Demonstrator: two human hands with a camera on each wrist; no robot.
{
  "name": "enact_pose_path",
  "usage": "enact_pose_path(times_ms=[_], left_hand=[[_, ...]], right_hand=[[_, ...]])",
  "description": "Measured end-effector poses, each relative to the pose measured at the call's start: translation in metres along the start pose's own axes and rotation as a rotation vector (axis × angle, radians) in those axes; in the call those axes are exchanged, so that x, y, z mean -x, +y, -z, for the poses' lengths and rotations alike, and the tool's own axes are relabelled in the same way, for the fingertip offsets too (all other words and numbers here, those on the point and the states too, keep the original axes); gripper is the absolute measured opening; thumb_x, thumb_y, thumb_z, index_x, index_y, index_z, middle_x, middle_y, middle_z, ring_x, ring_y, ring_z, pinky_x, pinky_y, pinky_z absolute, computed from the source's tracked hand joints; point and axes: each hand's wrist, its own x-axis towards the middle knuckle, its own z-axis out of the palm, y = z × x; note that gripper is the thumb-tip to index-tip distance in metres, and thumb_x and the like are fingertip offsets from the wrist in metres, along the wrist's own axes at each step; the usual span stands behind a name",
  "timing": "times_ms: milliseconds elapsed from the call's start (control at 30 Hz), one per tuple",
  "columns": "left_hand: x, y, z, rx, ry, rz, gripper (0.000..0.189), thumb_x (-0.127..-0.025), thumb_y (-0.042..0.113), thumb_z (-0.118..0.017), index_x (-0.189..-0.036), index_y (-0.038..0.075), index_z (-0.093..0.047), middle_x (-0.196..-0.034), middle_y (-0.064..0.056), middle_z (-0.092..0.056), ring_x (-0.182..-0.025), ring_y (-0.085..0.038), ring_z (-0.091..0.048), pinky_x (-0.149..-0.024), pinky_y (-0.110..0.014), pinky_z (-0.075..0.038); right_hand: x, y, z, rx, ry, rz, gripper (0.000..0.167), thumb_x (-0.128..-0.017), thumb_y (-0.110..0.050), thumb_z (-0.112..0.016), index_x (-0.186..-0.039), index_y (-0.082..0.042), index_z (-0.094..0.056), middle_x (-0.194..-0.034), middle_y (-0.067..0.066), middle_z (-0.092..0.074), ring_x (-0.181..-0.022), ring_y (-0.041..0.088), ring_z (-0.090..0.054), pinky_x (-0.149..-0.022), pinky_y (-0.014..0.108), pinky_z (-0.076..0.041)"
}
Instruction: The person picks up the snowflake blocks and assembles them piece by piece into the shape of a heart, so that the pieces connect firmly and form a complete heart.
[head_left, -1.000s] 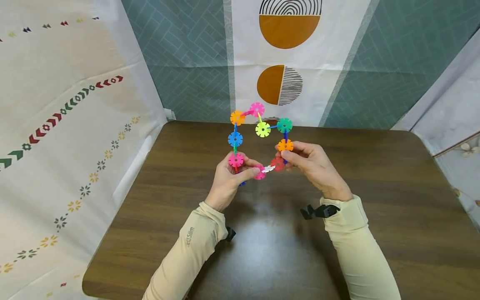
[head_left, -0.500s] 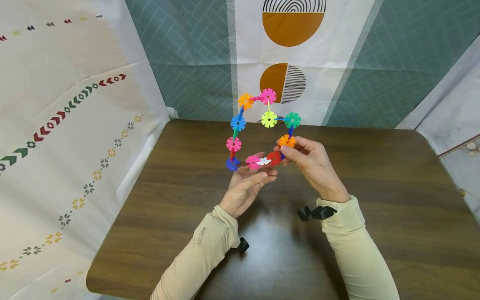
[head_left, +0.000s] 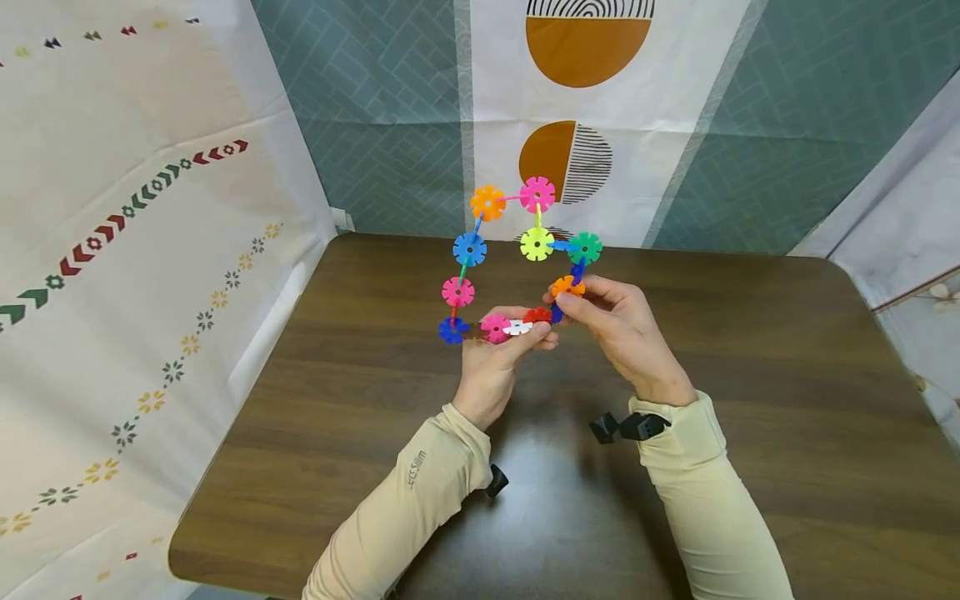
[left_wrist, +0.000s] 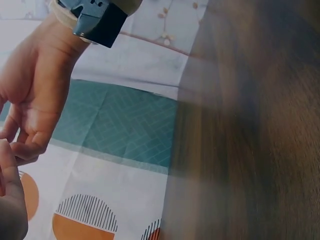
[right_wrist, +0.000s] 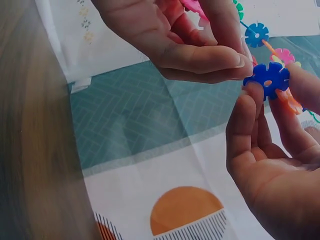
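Observation:
A chain of colourful interlocking snowflake discs hangs over the table in a loop, its notched rims slotted together. My left hand (head_left: 489, 371) holds its lower stretch, thumb at the white disc (head_left: 517, 327) and the red disc (head_left: 537, 315), with a pink disc (head_left: 495, 327) just left of them. My right hand (head_left: 626, 333) pinches the orange disc (head_left: 567, 287) and a dark blue disc (right_wrist: 270, 80) below it. A green disc (head_left: 584, 248) and yellow disc (head_left: 537, 244) rise above that hand. At the lower left corner, a blue disc (head_left: 453, 330) dangles free of the fingers. The left wrist view barely catches the fingertips.
Under both hands lies a dark brown wooden table (head_left: 337, 400). A patterned cloth (head_left: 405, 125) hangs behind its far edge, and a pale printed cloth (head_left: 150, 292) borders the left side. Dark wrist cameras (head_left: 630, 427) sit on the sleeves.
My left hand has left the pink disc on the left side, opened beneath the chain, moved right, and now grips near the white and red discs. The right hand keeps its pinch.

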Motion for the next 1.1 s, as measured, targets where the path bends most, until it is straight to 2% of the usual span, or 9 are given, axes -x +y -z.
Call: enact_pose_path(times_ms=[133,300,367,433,567,633,800,967,1100], left_hand=[[0.0014,0.0025,0.0001,-0.019,0.023,-0.019,0.016,-0.085,-0.007,-0.069,-0.098,-0.002,-0.061,-0.085,-0.014,-0.071,-0.074,-0.023,-0.072,-0.078,-0.037,-0.058],[0.0017,0.0027,0.0008,-0.044,0.042,-0.046,0.018,-0.084,-0.006,-0.071,-0.098,-0.005,-0.061,-0.084,-0.013,-0.071,-0.073,-0.023,-0.071,-0.077,-0.038,-0.058],[0.0018,0.0023,0.0005,-0.055,0.05,-0.057,0.017,-0.083,-0.005,-0.072,-0.097,-0.006,-0.061,-0.083,-0.013,-0.071,-0.073,-0.023,-0.071,-0.078,-0.038,-0.058],[0.0019,0.0019,-0.0003,-0.057,0.059,-0.072,0.017,-0.083,-0.005,-0.072,-0.096,-0.006,-0.062,-0.082,-0.013,-0.071,-0.072,-0.023,-0.071,-0.078,-0.039,-0.058],[0.0016,0.0017,-0.0023,-0.048,0.068,-0.108,0.015,-0.083,-0.005,-0.072,-0.095,-0.008,-0.062,-0.08,-0.012,-0.072,-0.072,-0.023,-0.071,-0.078,-0.04,-0.058],[0.0019,0.002,-0.0025,-0.05,0.084,-0.117,0.015,-0.083,-0.006,-0.072,-0.093,-0.008,-0.062,-0.079,-0.01,-0.072,-0.07,-0.022,-0.071,-0.078,-0.039,-0.058],[0.0033,0.0024,-0.0018,-0.063,0.12,-0.1,0.012,-0.081,-0.008,-0.072,-0.089,-0.005,-0.064,-0.075,-0.011,-0.071,-0.066,-0.021,-0.071,-0.076,-0.039,-0.058],[0.004,0.0022,-0.0028,-0.058,0.063,-0.092,0.014,-0.082,-0.01,-0.071,-0.092,-0.006,-0.063,-0.08,-0.014,-0.071,-0.068,-0.022,-0.071,-0.076,-0.039,-0.058],[0.0051,0.0015,-0.0037,-0.047,0.033,-0.089,0.015,-0.082,-0.011,-0.07,-0.094,-0.007,-0.062,-0.082,-0.015,-0.071,-0.069,-0.022,-0.071,-0.076,-0.038,-0.059]], right_hand=[[-0.0006,-0.0002,-0.0009,-0.012,-0.002,0.003,0.023,-0.095,-0.009,-0.063,-0.109,0.009,-0.065,-0.106,0.02,-0.065,-0.108,0.039,-0.056,-0.093,0.037,-0.05],[0.0049,-0.0014,-0.0003,0.196,-0.05,-0.016,0.029,-0.09,-0.011,-0.07,-0.117,-0.004,-0.065,-0.112,0.015,-0.065,-0.101,0.034,-0.061,-0.087,0.034,-0.054],[0.0066,-0.0008,-0.0015,0.273,-0.045,-0.005,0.032,-0.086,-0.012,-0.074,-0.117,-0.009,-0.066,-0.111,0.013,-0.066,-0.096,0.032,-0.064,-0.083,0.033,-0.056],[0.007,0.0004,-0.0038,0.296,-0.019,0.015,0.032,-0.084,-0.012,-0.076,-0.115,-0.009,-0.067,-0.108,0.012,-0.067,-0.094,0.031,-0.065,-0.082,0.033,-0.056],[0.0072,0.0024,-0.0077,0.268,0.025,0.045,0.032,-0.085,-0.009,-0.075,-0.115,-0.005,-0.067,-0.107,0.013,-0.068,-0.096,0.03,-0.065,-0.084,0.032,-0.056],[0.0071,0.0026,-0.0085,0.209,0.042,0.056,0.031,-0.086,-0.007,-0.073,-0.116,-0.001,-0.065,-0.108,0.015,-0.068,-0.098,0.032,-0.065,-0.087,0.033,-0.055],[0.0061,-0.0007,-0.008,0.085,0.08,0.076,0.03,-0.086,-0.002,-0.072,-0.115,0.002,-0.064,-0.105,0.02,-0.068,-0.099,0.034,-0.066,-0.09,0.035,-0.053],[0.0029,0.0008,-0.0091,0.08,0.073,0.053,0.03,-0.083,-0.001,-0.074,-0.112,0.002,-0.067,-0.103,0.018,-0.07,-0.099,0.031,-0.068,-0.088,0.035,-0.054],[0.0037,0.0038,-0.0085,0.06,0.058,0.025,0.028,-0.085,-0.002,-0.072,-0.113,0.002,-0.067,-0.105,0.018,-0.07,-0.102,0.032,-0.066,-0.086,0.034,-0.054]])
